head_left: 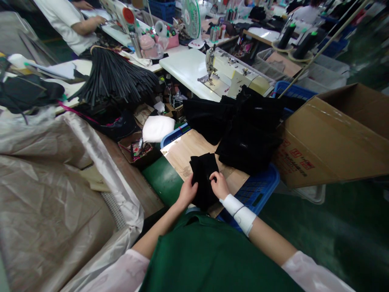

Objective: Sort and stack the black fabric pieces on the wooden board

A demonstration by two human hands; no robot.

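Note:
A small stack of black cloth pieces [202,180] lies in front of my body, over a light wooden board [179,153]. My left hand [187,190] grips its left edge, thumb on top. At the right edge, my right hand [219,185] has its fingers curled in and pinches the cloth; a white wrap covers that wrist. Just beyond, a larger pile of black cloth pieces [249,140] rests on the board, some with small pale labels. A blue plastic crate [269,184] sits beneath the board.
An open cardboard box [334,138] stands close on the right. To the left is a cloth-lined bin [100,162]. A sewing machine [237,71] is on the table ahead, near a bundle of black strips [115,77]. Another person [68,28] works at the upper left.

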